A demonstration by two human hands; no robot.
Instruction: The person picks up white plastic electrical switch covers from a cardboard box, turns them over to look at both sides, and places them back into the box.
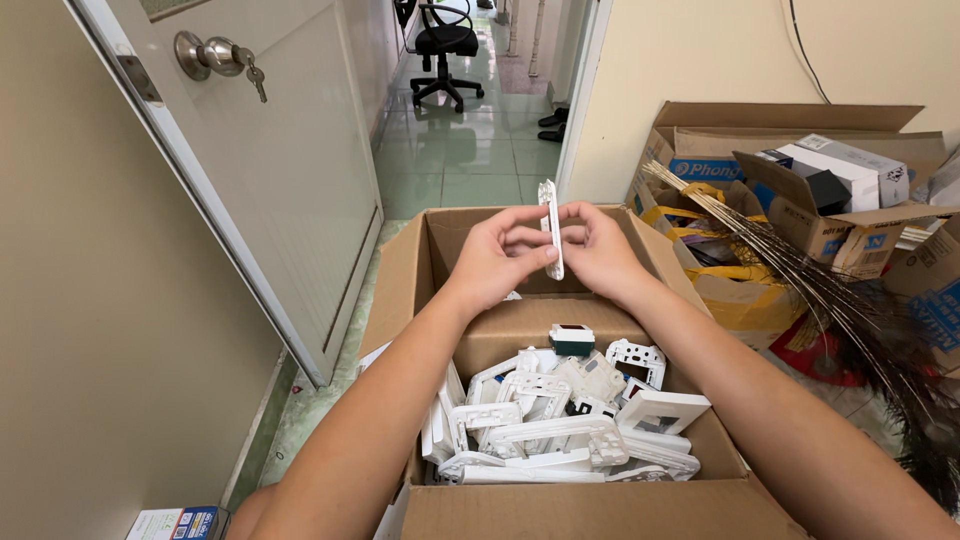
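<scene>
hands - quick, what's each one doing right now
Left hand: closed on the white plate, held edge-on above the cardboard box.
Right hand: closed on the same white plate.

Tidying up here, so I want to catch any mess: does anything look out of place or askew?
White plastic frames lie jumbled in the cardboard box. A bunch of keys hangs in the open door's knob. Nothing looks spilled or broken.

You have two hands, the left hand (497, 257) and the right hand (598, 250), on one thin white plastic plate (550, 228). Below sits one open brown cardboard box (600, 510) holding over a dozen white plastic switch frames (560, 430)—too jumbled to count exactly.
</scene>
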